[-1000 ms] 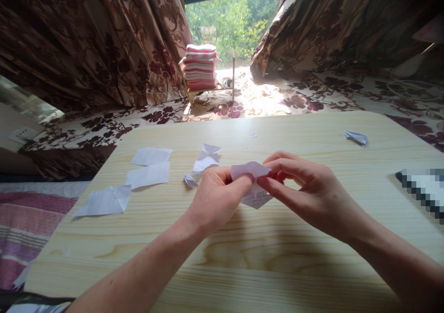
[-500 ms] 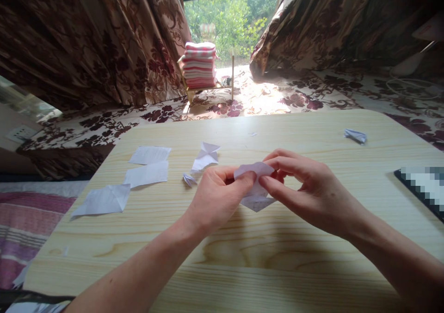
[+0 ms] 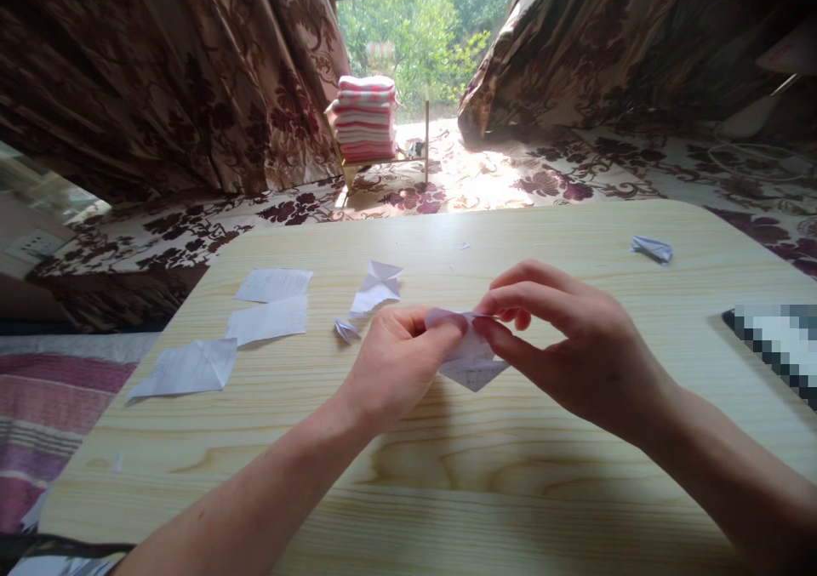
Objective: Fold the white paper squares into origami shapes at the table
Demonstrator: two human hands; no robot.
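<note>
A small folded piece of white paper (image 3: pixel 473 373) is held above the table between both hands, its pointed lower end toward me. My left hand (image 3: pixel 399 359) grips its left side, thumb pressed on top. The thumb and index finger of my right hand (image 3: pixel 555 329) pinch the upper right edge, while the other fingers curl loosely behind. Left of my hands lie a creased paper (image 3: pixel 378 287) and a tiny folded paper piece (image 3: pixel 345 330).
Flat paper sheets (image 3: pixel 268 319) and a creased sheet (image 3: pixel 188 367) lie on the wooden table (image 3: pixel 459 474) at left. A folded paper strip (image 3: pixel 652 249) is at the far right, near a dark-edged device (image 3: pixel 766 346). Striped cloths (image 3: pixel 365 121) are stacked on a stand behind.
My right hand's fingers have shifted slightly left along the paper's upper edge, and that edge now looks flatter and lower. My left hand keeps its grip.
</note>
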